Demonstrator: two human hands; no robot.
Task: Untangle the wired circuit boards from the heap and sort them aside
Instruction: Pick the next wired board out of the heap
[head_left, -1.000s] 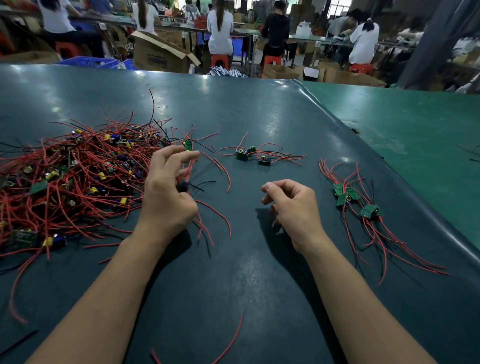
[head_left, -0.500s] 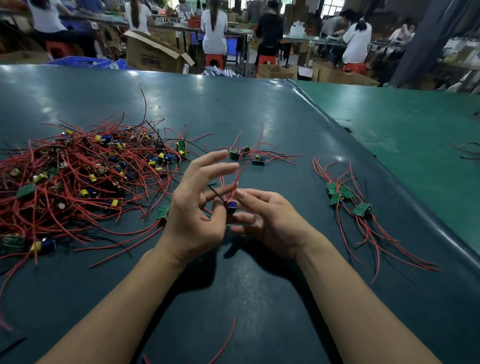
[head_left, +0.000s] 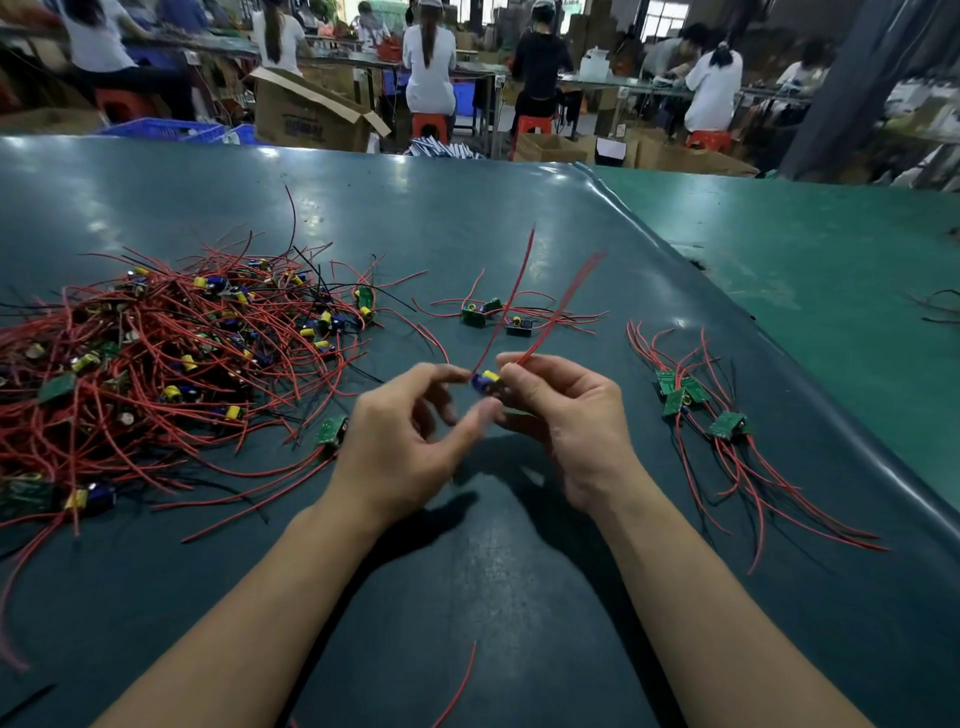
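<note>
1. Holding one wired circuit board (head_left: 485, 382) mid-frame, above the dark green table mat (head_left: 467, 597); we see its yellow and blue parts between both sets of fingertips.
2. Our right hand (head_left: 566, 421) pinches the board and the base of its red wires (head_left: 561, 301); thumb and forefinger are closed on it, the other fingers curled beneath.
3. Our left hand (head_left: 400, 441) has forefinger and thumb curved toward the board's left side. The fingertips are blurred, so we cannot tell if they actually grip it or only touch.
4. The held board's wires rise from the pinch toward upper centre, crossing in front of a small pair of boards (head_left: 496, 317) lying on the mat.
5. The heap (head_left: 171, 364) fills the left of the frame: tangled red and black leads with green boards and yellow capacitors.
6. One loose green board (head_left: 331, 431) lies at the heap's right edge, just left of our left hand.
7. The sorted group (head_left: 701, 410) lies at right: several green boards, red leads trailing to lower right, well apart from the heap.
8. A single red wire scrap (head_left: 460, 686) lies at bottom centre between our forearms.
9. A lighter green mat (head_left: 805, 249) adjoins at upper right. Seated workers and an open cardboard box (head_left: 306, 119) line the top.
</note>
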